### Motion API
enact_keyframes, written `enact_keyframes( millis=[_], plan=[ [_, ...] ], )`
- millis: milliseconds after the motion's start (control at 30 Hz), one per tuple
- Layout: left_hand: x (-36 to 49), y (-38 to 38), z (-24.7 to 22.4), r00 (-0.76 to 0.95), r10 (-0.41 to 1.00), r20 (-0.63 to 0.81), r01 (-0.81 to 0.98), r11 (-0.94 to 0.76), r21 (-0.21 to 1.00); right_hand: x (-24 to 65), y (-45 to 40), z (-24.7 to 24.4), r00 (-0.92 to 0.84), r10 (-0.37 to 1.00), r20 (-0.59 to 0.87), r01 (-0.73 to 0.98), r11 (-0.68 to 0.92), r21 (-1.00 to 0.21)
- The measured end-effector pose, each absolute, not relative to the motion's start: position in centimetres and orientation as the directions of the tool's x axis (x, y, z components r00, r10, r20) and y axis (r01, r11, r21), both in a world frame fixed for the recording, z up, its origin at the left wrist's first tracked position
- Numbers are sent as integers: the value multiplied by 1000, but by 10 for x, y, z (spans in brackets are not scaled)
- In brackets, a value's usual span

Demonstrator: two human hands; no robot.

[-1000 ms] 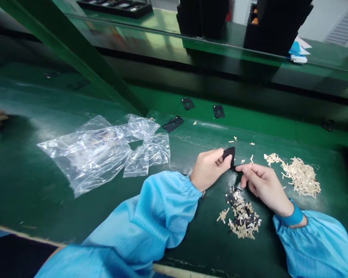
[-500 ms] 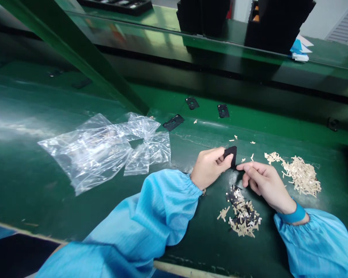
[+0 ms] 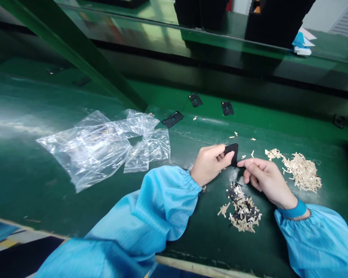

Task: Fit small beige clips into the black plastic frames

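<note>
My left hand pinches a flat black plastic part between thumb and fingers, tilted above the green bench. Close to it, my right hand has its index fingertip at the part's lower right edge. The right thumb lies against the index finger and the other fingers are curled; whatever may be between them is too small to make out. Below the hands is a mixed pile of small black and cream strips. Right of my right hand sits a larger pile of cream-coloured pieces.
Crumpled clear plastic bags lie on the left. Flat black parts rest farther back, among them one by the bags and another behind my hands. A green post slants across. Stacked black trays stand on the shelf.
The view has shifted slightly. Both hands stay almost in place, with the black part turned a little so that more of its face shows.
</note>
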State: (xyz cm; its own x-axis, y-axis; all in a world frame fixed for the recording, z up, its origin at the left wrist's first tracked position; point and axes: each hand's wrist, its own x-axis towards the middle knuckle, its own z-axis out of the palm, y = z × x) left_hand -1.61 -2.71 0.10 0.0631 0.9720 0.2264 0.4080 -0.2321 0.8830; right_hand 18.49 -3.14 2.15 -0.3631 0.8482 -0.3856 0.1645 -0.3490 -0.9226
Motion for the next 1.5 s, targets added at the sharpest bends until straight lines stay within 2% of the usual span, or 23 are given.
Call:
enact_keyframes(
  millis=[367,767,967,1133,1267,1367,1433,1500],
  plan=[
    [-18,-26,0,85,992,94,289,-115,951,185,-31,22,-352,853,-385,163,-349,-923],
    [-11,-31,9,125,977,-171,48,166,985,179,-32,23,-296,877,-378,164,-343,-925],
    [-9,-33,9,150,971,-186,-47,195,980,180,-32,23,-308,877,-369,112,-352,-929],
    [-8,-34,8,152,969,-194,-126,214,969,183,-33,21,-373,853,-366,-29,-405,-914],
    [-5,-38,5,186,962,-201,-228,241,943,183,-35,20,-517,770,-374,-169,-520,-837],
    [-3,-40,4,237,948,-213,-234,268,934,181,-35,19,-558,734,-388,-199,-572,-796],
    [-2,-39,5,245,944,-220,-226,276,934,181,-35,18,-511,772,-378,-186,-528,-828],
    [-2,-38,6,219,947,-233,-246,285,926,181,-34,16,-388,859,-333,-126,-407,-904]
  ],
)
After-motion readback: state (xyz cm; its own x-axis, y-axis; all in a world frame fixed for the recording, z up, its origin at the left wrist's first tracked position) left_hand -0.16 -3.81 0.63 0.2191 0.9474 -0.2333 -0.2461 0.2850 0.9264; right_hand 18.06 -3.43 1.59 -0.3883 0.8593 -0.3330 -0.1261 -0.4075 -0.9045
